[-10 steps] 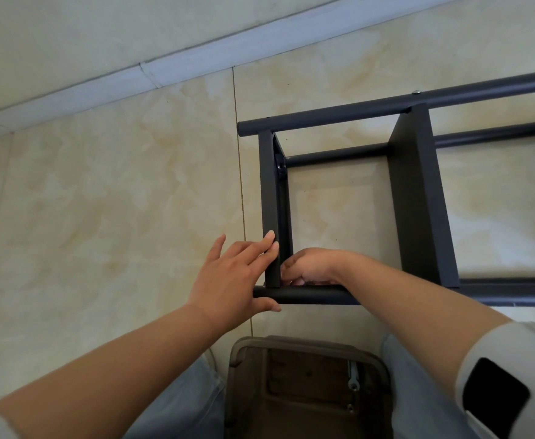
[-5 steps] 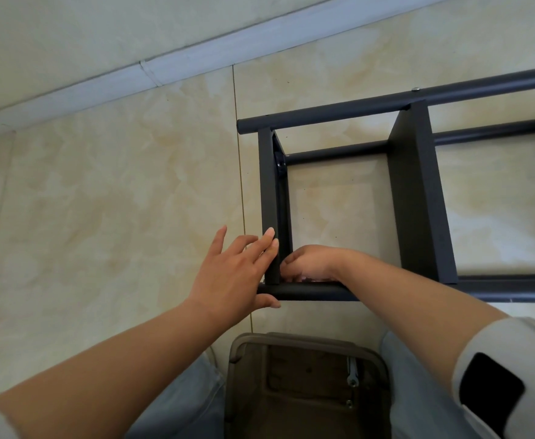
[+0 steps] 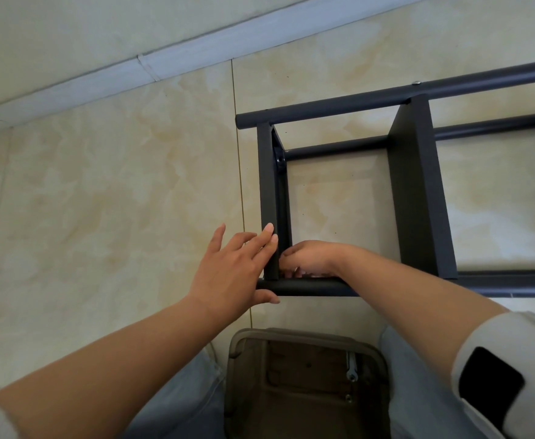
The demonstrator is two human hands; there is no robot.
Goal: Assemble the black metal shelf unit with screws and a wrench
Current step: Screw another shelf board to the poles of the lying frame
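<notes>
- A black metal shelf unit [image 3: 418, 191] lies on its side on a beige tiled floor [image 3: 101, 201], near a white baseboard [image 3: 164, 61] that runs along the wall.
- The left hand [image 3: 232, 270] has straight, spread fingers resting flat against the outside of the end panel [image 3: 267, 185], with the thumb tucked under the near round tube [image 3: 307, 286].
- The right hand [image 3: 310, 258] is curled inside the corner where that panel meets the near tube; whether it holds anything cannot be told, as the fingertips are hidden.
- A second panel [image 3: 418, 185] crosses the frame farther right, with a screw head [image 3: 416, 83] showing on the far tube above it.
- A brownish see-through plastic bin [image 3: 304, 381] sits between the person's knees, with a small wrench [image 3: 351, 369] lying inside it.
</notes>
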